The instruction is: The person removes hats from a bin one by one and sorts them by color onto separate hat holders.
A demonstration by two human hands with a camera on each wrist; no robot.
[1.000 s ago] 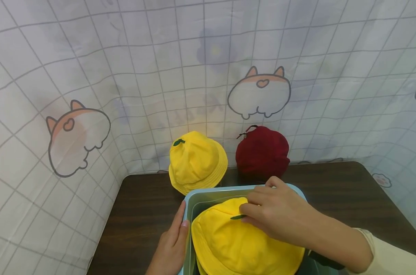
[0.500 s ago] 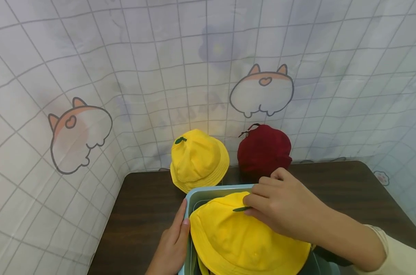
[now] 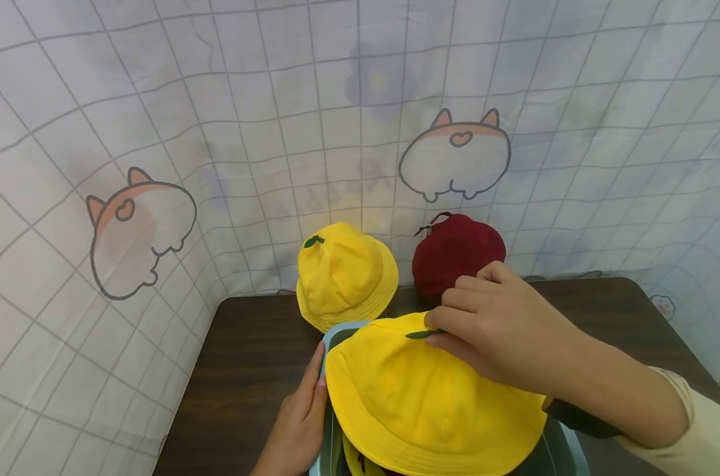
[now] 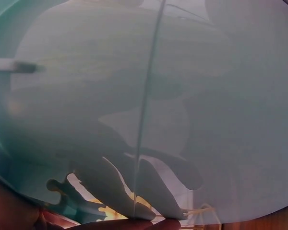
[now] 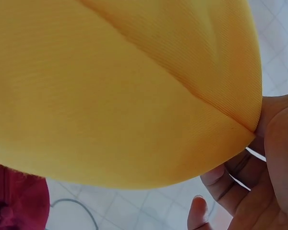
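Observation:
My right hand [image 3: 496,324] pinches a yellow bucket hat [image 3: 431,403] by the top of its crown, beside a dark green leaf tab [image 3: 425,334]. In the right wrist view the cloth of this yellow hat [image 5: 125,105] fills much of the picture, with the fingers [image 5: 235,187] at its peak. The hat hangs over a pale blue-green bin [image 3: 326,357] and covers most of its opening. On the bin's left wall lies my left hand [image 3: 300,410], thumb along the rim. The left wrist view shows mainly the bin's glossy wall [image 4: 149,105].
A second yellow bucket hat [image 3: 344,274] with a leaf tab stands behind the bin. Right of it sits a dark red cap [image 3: 455,254]. Beneath them is a dark wooden table [image 3: 240,370], against a white checked curtain [image 3: 288,99] with cartoon prints.
The right hand has risen, lifting the yellow hat up from the bin so that more of its brim shows. The left hand stays on the bin's side.

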